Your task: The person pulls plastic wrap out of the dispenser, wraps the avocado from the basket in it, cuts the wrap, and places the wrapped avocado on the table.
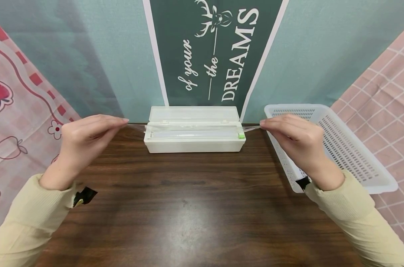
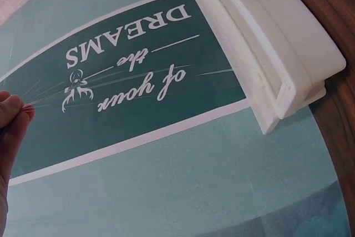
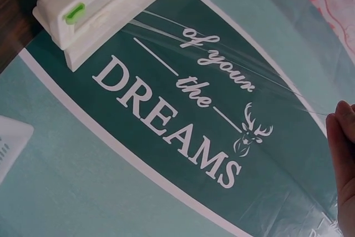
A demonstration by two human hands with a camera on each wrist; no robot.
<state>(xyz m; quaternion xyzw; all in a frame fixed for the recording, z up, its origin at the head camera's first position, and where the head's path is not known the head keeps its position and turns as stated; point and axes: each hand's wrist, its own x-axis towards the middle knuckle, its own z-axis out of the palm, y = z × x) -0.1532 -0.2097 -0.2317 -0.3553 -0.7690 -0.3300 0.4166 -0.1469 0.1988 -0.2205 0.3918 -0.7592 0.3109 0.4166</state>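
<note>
A white cling film dispenser stands at the back of the table, its translucent lid raised. Clear cling film stretches out of it to both sides, gathered into creases toward the fingers. My left hand pinches one corner of the film to the left of the dispenser. To the right, my right hand holds the other corner between thumb and fingertips. A green slide cutter sits at the dispenser's right end. The wrist views show the film as see-through, with fine stretch lines.
A white perforated basket stands on the right, partly behind my right hand and forearm. Dark wood tabletop extends in front of the dispenser. Behind hangs a teal cloth with lettering; patterned pink cloths hang at both sides.
</note>
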